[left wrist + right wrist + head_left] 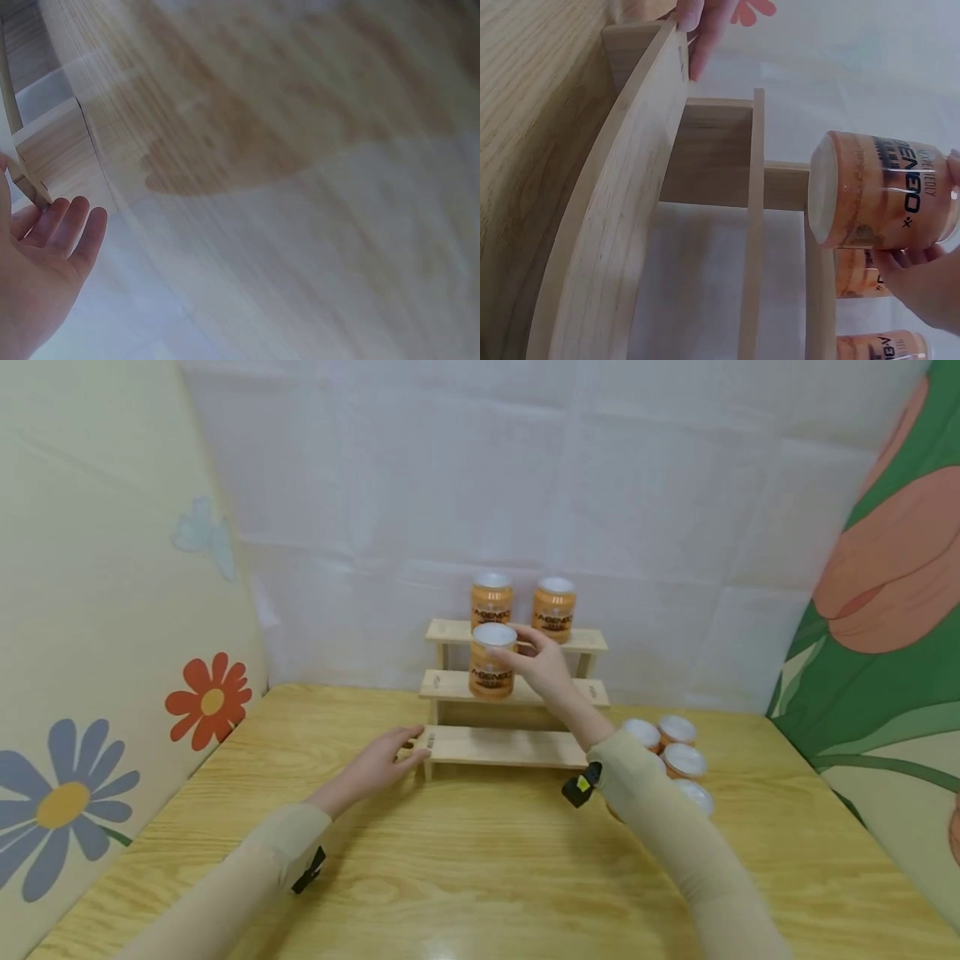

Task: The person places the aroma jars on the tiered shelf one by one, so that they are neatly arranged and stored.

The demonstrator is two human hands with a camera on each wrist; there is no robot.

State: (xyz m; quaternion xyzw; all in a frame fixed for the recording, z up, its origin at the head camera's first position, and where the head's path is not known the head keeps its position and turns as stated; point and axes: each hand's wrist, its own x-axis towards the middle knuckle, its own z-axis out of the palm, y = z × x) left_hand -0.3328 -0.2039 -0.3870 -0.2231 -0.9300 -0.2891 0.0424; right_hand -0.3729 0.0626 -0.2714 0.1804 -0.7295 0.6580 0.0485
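Note:
An orange can with a whitish lid and dark lettering is in my right hand, thumb and fingers round its side. In the right wrist view the can is tilted by the camera, its base apart from the middle board of a three-step wooden stand. My left hand holds the left end of the lowest step, thumb at the front corner and fingers behind. The left wrist view shows its fingertips at the board's corner. Two like cans stand on the top step, a left can and a right can.
Several more orange cans are grouped on the wood-grain table right of the stand, partly behind my right forearm. A white cloth hangs behind. Flower-printed panels rise at the left and right.

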